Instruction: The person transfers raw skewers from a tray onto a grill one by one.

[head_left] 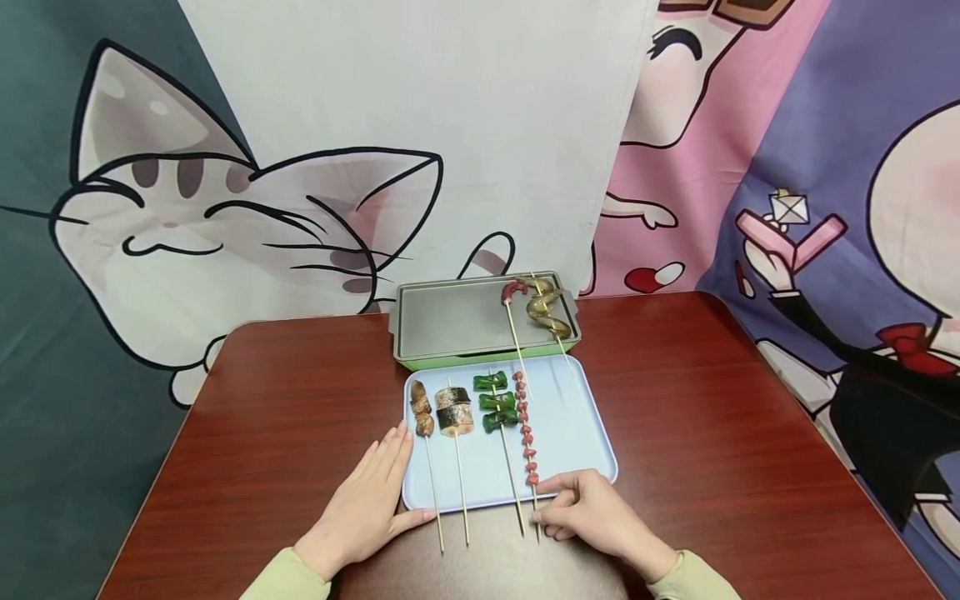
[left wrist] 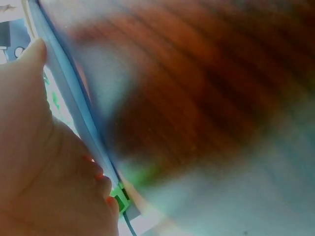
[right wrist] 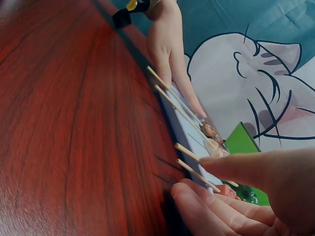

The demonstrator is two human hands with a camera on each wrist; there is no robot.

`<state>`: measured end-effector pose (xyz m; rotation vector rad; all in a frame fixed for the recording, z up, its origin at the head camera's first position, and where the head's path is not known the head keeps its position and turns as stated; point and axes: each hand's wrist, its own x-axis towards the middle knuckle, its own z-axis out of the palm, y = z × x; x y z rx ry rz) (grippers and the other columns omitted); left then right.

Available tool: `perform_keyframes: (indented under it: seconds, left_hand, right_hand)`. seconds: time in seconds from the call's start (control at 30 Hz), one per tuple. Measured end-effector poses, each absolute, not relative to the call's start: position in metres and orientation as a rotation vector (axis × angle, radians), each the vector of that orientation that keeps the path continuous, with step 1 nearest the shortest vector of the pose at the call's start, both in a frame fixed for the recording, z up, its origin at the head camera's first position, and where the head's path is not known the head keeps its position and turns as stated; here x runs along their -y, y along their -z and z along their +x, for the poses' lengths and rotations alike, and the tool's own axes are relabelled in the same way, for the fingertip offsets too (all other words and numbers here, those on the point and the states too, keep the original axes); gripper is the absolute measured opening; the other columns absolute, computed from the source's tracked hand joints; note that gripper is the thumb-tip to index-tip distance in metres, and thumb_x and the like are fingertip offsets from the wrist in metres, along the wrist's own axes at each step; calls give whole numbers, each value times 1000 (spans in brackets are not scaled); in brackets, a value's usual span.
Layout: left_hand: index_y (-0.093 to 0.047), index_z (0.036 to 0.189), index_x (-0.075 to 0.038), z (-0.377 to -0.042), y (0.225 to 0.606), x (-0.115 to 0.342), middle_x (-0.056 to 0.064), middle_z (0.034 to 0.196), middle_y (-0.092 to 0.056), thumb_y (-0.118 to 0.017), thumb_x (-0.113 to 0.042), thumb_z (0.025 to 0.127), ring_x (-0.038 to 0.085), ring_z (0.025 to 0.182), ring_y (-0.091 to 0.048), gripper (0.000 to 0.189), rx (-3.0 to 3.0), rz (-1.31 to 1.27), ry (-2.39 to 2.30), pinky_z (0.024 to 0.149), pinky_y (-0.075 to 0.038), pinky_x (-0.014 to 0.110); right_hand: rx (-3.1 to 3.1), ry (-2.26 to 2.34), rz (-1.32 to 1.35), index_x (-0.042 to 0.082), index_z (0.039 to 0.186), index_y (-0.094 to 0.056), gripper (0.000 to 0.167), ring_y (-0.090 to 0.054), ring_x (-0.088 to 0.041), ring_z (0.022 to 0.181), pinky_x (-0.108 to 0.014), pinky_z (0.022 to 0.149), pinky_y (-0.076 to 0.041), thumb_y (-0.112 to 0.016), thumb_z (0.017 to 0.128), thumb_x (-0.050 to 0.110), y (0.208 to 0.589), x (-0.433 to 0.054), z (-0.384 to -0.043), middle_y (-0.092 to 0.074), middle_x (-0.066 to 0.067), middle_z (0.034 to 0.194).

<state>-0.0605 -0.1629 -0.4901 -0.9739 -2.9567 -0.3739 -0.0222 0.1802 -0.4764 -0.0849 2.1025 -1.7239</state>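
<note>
In the head view a light-blue tray (head_left: 570, 417) bears a skewer of small red pieces (head_left: 527, 451), a green pepper skewer (head_left: 498, 402), a fish-like skewer (head_left: 454, 410) and a brown meat skewer (head_left: 422, 408). Their bare sticks stick out over its near edge. My right hand (head_left: 592, 508) is at the red skewer's lower stick, index finger and thumb apart beside it. In the right wrist view a gap shows between those fingertips (right wrist: 183, 192), with stick ends near them. Flat along the tray's left rim lies my left hand (head_left: 363, 504), thumb near the front corner.
Behind the tray stands a green-sided grill with a grey plate (head_left: 450, 321). On its right side lie a curled dark-red skewer (head_left: 514, 289) and a wavy brownish skewer (head_left: 546, 308), their sticks reaching over the tray. A reddish-brown table (head_left: 300, 400) carries everything; printed curtains (head_left: 517, 125) hang behind.
</note>
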Motion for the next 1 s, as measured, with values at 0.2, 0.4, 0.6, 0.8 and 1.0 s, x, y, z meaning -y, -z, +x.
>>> perform_keyframes:
  seconds: [0.2, 0.4, 0.6, 0.8, 1.0]
  left_hand:
    - [-31, 153, 12, -61, 491, 162, 27, 162, -24, -56, -66, 95, 38, 150, -23, 101, 2960, -973, 347, 119, -24, 52]
    - [-31, 153, 12, -61, 491, 162, 27, 162, -25, -56, -66, 95, 38, 150, -24, 101, 2957, -969, 352, 119, -24, 52]
    - [-31, 153, 13, -61, 491, 163, 28, 161, -26, -57, -65, 95, 39, 149, -25, 101, 2939, -975, 343, 119, -25, 53]
    - [-32, 153, 13, -62, 490, 164, 28, 160, -27, -60, -63, 95, 40, 149, -26, 100, 2922, -971, 356, 118, -26, 53]
    - [-32, 152, 14, -61, 492, 164, 28, 160, -27, -58, -65, 95, 40, 148, -26, 101, 2926, -980, 349, 118, -26, 53]
  right_hand:
    - [-2062, 1789, -27, -16, 115, -64, 35, -71, -25, 63, -37, 58, -61, -76, 86, 0, 484, -178, -23, -72, -18, 76]
    - [-2034, 1826, -15, -15, 112, -62, 33, -70, -21, 61, -38, 58, -62, -74, 85, -2, 487, -179, -22, -71, -18, 74]
    - [-1978, 1861, 10, -16, 112, -62, 32, -68, -17, 60, -34, 58, -61, -72, 84, -3, 480, -184, -23, -71, -21, 77]
    - [-1966, 1859, 7, -16, 110, -63, 29, -67, -15, 59, -30, 57, -61, -71, 85, -3, 476, -188, -25, -71, -18, 75]
    - [-1985, 1850, -16, -15, 111, -63, 29, -66, -16, 60, -32, 57, -61, -71, 87, -3, 474, -192, -23, -69, -16, 73]
